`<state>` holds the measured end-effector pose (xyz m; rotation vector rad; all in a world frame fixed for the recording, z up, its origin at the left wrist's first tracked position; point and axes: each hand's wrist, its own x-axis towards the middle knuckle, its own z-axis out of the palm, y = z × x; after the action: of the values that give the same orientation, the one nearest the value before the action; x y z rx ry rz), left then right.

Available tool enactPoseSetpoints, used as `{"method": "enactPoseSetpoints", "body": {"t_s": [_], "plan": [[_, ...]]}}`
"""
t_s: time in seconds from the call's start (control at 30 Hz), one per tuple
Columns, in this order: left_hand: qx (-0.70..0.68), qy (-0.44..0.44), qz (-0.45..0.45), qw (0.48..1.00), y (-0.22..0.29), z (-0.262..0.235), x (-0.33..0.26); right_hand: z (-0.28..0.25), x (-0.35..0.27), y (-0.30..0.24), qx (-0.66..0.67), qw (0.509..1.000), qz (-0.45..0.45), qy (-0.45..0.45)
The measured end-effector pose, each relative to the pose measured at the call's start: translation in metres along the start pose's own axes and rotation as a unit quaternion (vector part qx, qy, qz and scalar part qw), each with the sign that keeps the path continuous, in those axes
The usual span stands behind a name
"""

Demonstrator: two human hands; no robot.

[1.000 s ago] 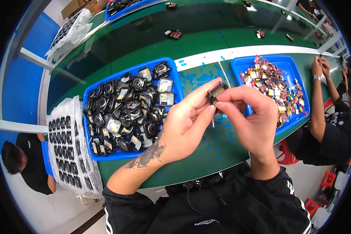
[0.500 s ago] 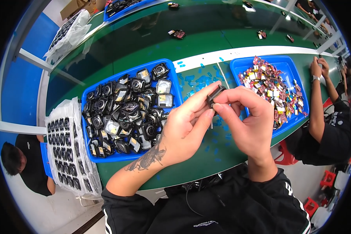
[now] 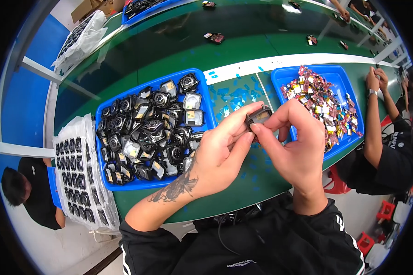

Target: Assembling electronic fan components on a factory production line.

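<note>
Between my two hands is a black smartwatch case (image 3: 259, 118), tilted so that its open inner side shows. My left hand (image 3: 220, 153) grips its left side with thumb and fingers. My right hand (image 3: 294, 142) pinches the near and right edges, thumb against the case. To the left, a blue tray (image 3: 209, 98) holds a jumbled heap of similar black watch cases (image 3: 153, 126). On the right stands another blue tray (image 3: 359, 103) with a pile of small circuit boards and battery pieces (image 3: 323, 110).
Small blue film scraps (image 3: 238, 95) litter the green table between the trays. Stacked white foam trays of watch parts (image 3: 75, 174) stand at the left. Beyond a white rail (image 3: 234, 69), a green conveyor belt (image 3: 170, 50) carries circuit boards (image 3: 214, 37). Co-workers sit at both sides.
My hands have turned the watch case so its hollow inside faces up more. Boards on the belt have shifted slightly right. A co-worker's hand has appeared at the far right of the belt.
</note>
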<state>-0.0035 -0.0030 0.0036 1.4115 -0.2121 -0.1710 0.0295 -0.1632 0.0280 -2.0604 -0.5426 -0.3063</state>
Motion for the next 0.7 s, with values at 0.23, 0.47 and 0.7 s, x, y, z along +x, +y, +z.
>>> {"method": "enactPoseSetpoints", "body": {"t_s": [0.23,0.47,0.7], "plan": [[-0.117,0.041,0.042,0.991,0.0,0.006,0.004,0.002,0.001,0.018,0.183,0.983,0.003,0.019],[-0.103,0.064,0.073,0.99,-0.003,-0.004,0.008,-0.001,-0.018,0.024,0.296,0.946,0.115,-0.074],[0.355,0.066,0.25,0.898,0.012,-0.009,0.007,-0.009,-0.015,0.026,0.366,0.92,0.131,-0.039]]}}
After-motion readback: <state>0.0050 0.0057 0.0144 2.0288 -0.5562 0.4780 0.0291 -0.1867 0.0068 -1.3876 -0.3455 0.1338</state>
